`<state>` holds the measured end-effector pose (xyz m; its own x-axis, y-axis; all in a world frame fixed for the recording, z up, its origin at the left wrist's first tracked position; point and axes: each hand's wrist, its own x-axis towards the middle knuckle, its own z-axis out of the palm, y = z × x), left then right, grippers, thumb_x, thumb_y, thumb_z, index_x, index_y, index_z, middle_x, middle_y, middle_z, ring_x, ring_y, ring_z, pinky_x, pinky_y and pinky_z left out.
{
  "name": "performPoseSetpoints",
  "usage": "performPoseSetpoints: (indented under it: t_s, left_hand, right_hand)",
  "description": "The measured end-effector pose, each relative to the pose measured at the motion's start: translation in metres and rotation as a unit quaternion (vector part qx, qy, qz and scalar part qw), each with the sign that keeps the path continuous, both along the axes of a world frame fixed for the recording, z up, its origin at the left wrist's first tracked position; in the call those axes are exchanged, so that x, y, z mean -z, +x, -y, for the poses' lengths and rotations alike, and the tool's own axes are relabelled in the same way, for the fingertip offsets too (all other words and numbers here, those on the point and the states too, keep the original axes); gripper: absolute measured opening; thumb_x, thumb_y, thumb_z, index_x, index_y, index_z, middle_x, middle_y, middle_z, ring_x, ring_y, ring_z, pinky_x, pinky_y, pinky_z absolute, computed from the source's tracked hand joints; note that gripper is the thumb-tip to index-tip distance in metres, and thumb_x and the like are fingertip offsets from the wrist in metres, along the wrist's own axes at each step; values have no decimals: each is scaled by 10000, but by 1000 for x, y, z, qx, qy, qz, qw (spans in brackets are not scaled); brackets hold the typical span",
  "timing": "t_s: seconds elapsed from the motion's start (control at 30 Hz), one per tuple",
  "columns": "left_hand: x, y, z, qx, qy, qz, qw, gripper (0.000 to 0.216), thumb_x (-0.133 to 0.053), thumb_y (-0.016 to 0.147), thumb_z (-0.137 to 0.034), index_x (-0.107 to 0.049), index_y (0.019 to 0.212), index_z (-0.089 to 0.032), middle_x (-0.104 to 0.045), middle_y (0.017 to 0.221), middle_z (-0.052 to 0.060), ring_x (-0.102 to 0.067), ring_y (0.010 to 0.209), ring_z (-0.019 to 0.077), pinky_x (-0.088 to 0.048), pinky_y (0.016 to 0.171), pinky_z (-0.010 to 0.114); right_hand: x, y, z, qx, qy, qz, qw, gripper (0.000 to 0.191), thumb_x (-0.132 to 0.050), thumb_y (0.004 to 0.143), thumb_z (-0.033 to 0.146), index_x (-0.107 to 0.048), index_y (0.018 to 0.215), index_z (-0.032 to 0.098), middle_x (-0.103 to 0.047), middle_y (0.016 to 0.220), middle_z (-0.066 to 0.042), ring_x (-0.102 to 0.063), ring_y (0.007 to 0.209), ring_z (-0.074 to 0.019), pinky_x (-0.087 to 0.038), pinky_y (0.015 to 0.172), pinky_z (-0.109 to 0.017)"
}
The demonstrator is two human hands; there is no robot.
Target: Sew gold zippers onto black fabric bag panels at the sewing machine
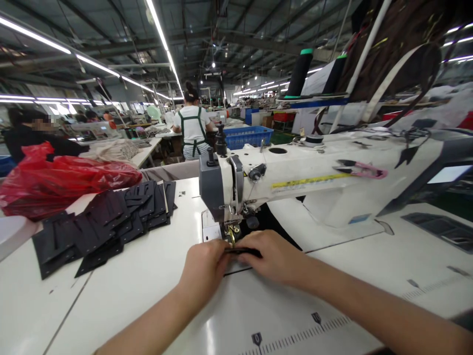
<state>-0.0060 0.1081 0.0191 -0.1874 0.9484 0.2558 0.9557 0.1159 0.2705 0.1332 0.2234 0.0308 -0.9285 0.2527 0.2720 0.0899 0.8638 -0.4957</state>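
Note:
Both my hands meet just in front of the needle area of a white sewing machine (314,170). Between them runs a narrow dark piece of material (244,251), its edge facing me. My left hand (207,261) pinches its left end, while the fingers of my right hand (271,254) are closed over its right part. A brass-coloured presser foot part (232,231) stands right behind my fingertips. Black fabric (277,227) lies flat under the machine arm, beyond my right hand; whether it joins the piece I hold is hidden.
Left on the white table (148,296) lies a spread pile of dark flat pieces (111,219), with a red plastic bag (62,180) behind. Pink-handled thread snips (362,169) rest on the machine arm. Thread cones (300,74) stand above. A blue crate (249,137) and a person (192,125) are farther back.

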Motion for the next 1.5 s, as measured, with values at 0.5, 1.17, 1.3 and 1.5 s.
performPoseSetpoints:
  t_s: [0.5,1.17,1.3,1.5]
  left_hand:
    - [17,-1,4,158,180,-157,958,298,-296,905,-88,-591,891,-126,-665,846,72,-650,809,193,-541,815,386]
    - [19,-21,-9,114,154,-95,977,209,-410,865,-172,-596,952,-129,-626,983,145,-621,896,246,-559,744,388]
    - [21,-23,-5,132,160,-139,968,195,-441,865,-207,-600,959,-147,-645,1045,133,-606,995,264,-479,890,487]
    - [22,-23,-10,138,143,-133,971,204,-418,876,-187,-605,945,-142,-663,1021,119,-609,996,246,-445,930,487]
  right_hand:
    - [48,-2,14,8,281,-196,940,339,-335,880,69,-671,924,39,-675,989,-132,-627,938,-214,-524,821,-300]
    - [49,-20,2,66,269,-189,942,271,-412,867,101,-632,1009,30,-665,1006,-140,-616,935,-219,-508,856,-315]
    - [58,-15,5,58,319,-187,927,309,-369,859,58,-646,990,20,-667,1000,-150,-624,926,-228,-535,811,-318]
    - [49,-17,0,57,321,-193,925,398,-281,869,10,-674,919,40,-689,931,-123,-649,855,-198,-542,790,-273]
